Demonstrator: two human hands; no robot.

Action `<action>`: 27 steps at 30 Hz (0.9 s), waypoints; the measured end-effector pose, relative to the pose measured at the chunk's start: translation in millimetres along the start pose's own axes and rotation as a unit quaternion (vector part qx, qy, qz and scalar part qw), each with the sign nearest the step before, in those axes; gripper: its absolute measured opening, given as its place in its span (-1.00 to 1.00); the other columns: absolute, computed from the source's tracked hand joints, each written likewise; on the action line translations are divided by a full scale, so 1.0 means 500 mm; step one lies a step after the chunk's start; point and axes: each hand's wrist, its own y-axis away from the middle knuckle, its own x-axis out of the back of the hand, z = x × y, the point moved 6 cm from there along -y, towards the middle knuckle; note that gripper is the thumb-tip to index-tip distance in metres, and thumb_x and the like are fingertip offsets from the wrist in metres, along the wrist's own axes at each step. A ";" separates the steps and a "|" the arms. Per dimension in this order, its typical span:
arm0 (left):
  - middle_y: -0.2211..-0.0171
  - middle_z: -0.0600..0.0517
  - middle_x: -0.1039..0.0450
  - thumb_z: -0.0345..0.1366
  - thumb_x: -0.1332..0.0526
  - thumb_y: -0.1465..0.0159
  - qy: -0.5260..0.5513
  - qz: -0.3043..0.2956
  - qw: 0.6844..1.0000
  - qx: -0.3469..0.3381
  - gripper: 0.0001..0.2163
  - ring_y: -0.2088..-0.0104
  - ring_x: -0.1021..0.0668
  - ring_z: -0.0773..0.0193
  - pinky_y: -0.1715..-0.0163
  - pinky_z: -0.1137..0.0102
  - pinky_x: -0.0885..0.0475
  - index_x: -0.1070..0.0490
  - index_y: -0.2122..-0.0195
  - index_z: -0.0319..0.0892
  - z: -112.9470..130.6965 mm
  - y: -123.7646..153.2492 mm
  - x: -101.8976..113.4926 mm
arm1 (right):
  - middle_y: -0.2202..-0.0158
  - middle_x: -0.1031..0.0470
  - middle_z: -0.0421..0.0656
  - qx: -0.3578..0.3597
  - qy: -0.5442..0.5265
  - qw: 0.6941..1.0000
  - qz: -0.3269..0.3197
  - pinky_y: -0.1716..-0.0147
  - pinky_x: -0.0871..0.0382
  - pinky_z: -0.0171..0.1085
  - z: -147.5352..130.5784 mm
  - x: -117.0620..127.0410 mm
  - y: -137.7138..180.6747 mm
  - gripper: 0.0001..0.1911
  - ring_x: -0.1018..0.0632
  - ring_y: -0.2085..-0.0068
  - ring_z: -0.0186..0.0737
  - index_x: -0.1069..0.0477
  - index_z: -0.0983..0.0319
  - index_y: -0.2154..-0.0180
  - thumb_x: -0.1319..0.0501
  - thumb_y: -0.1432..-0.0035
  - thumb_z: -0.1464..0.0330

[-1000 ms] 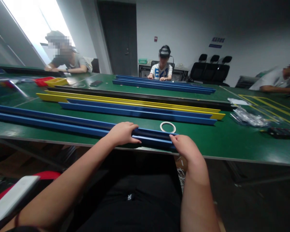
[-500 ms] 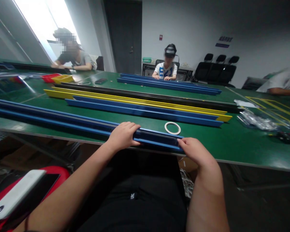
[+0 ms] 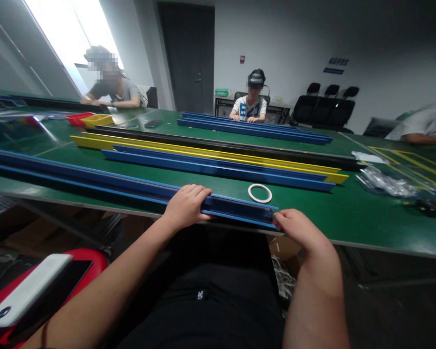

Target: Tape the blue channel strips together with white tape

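Observation:
A long blue channel rail [image 3: 94, 182] lies along the near edge of the green table [image 3: 349, 213]. My left hand [image 3: 187, 206] rests over the rail with fingers curled on its top, a short way from the rail's right end. My right hand [image 3: 298, 228] pinches that right end at the table edge. A white tape ring [image 3: 259, 193] lies flat just beyond the rail's end.
More blue rails [image 3: 218, 167], a yellow rail [image 3: 203, 152] and a black rail [image 3: 221, 144] lie across the table. Clear plastic bags [image 3: 385, 179] sit at right. Three other people sit around the table. A white phone [image 3: 25, 295] rests on a red stool at lower left.
Both hands stay on the blue rail; my right hand has slid slightly right to the rail's very end. The view has shifted a little.

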 end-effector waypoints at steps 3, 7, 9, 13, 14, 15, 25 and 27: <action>0.09 -0.16 -0.49 0.00 -0.43 -0.01 -0.002 0.000 1.000 0.000 -0.36 0.05 -0.49 -0.08 0.00 0.10 -0.36 -0.38 -0.06 -0.17 0.001 0.000 0.000 | 0.53 -0.51 -0.14 0.008 0.016 1.000 -0.005 0.50 -0.12 -0.31 -0.004 -0.006 -0.008 -0.62 -0.45 0.51 -0.31 -0.46 0.26 0.52 0.01 -0.19 0.28; 0.09 -0.16 -0.48 0.00 -0.43 -0.01 -0.002 -0.004 1.000 0.002 -0.36 0.05 -0.48 -0.08 -0.02 0.10 -0.36 -0.38 -0.06 -0.18 0.001 0.000 0.000 | 0.55 -0.49 -0.11 0.015 0.045 0.999 0.000 0.50 -0.11 -0.31 -0.006 -0.010 -0.020 -0.61 -0.43 0.51 -0.31 -0.44 0.25 0.55 0.00 -0.20 0.28; 0.09 -0.16 -0.48 -0.02 -0.45 0.01 -0.001 -0.004 1.000 0.004 -0.36 0.04 -0.48 -0.08 -0.02 0.10 -0.36 -0.38 -0.06 -0.18 0.000 0.000 -0.001 | 0.54 -0.50 -0.10 0.011 0.044 0.999 0.003 0.50 -0.11 -0.31 -0.005 -0.009 -0.021 -0.60 -0.44 0.51 -0.31 -0.45 0.26 0.55 0.01 -0.21 0.27; 0.09 -0.15 -0.49 -0.05 -0.46 0.03 0.003 -0.005 1.000 0.003 -0.35 0.04 -0.49 -0.07 -0.01 0.10 -0.36 -0.38 -0.07 -0.18 -0.003 -0.002 -0.002 | 0.50 -0.53 -0.11 -0.001 0.032 0.999 0.016 0.49 -0.12 -0.31 -0.002 -0.001 -0.011 -0.56 -0.45 0.49 -0.30 -0.47 0.25 0.50 0.03 -0.25 0.21; 0.09 -0.16 -0.49 -0.05 -0.46 0.02 0.005 -0.005 1.000 0.002 -0.35 0.04 -0.49 -0.07 -0.01 0.10 -0.36 -0.38 -0.07 -0.18 -0.003 -0.002 -0.003 | 0.50 -0.53 -0.11 -0.003 0.035 0.999 0.013 0.49 -0.12 -0.30 -0.001 0.000 -0.009 -0.55 -0.46 0.49 -0.30 -0.47 0.25 0.50 0.03 -0.26 0.19; 0.08 -0.16 -0.49 -0.04 -0.45 0.02 0.006 -0.006 1.000 0.001 -0.35 0.04 -0.49 -0.07 -0.01 0.10 -0.37 -0.38 -0.07 -0.18 -0.003 -0.002 -0.003 | 0.50 -0.53 -0.11 -0.006 0.040 0.999 0.008 0.49 -0.12 -0.30 -0.001 0.000 -0.007 -0.53 -0.46 0.50 -0.30 -0.47 0.25 0.51 0.04 -0.26 0.18; 0.06 -0.14 -0.48 -0.06 -0.47 0.03 0.004 -0.009 1.000 0.005 -0.34 0.03 -0.49 -0.08 -0.03 0.10 -0.35 -0.36 -0.08 -0.13 -0.005 -0.003 -0.003 | 0.55 -0.49 -0.10 -0.012 0.064 0.998 -0.004 0.48 -0.10 -0.29 -0.004 -0.001 -0.008 -0.49 -0.43 0.52 -0.29 -0.43 0.25 0.57 0.05 -0.29 0.18; 0.07 -0.14 -0.48 -0.05 -0.46 0.02 0.004 -0.009 1.000 0.005 -0.35 0.03 -0.49 -0.07 -0.03 0.10 -0.35 -0.37 -0.08 -0.12 -0.005 -0.004 -0.004 | 0.52 -0.51 -0.08 -0.017 0.050 0.999 -0.002 0.48 -0.11 -0.29 0.004 0.001 -0.007 -0.48 -0.44 0.51 -0.28 -0.46 0.26 0.54 0.05 -0.29 0.14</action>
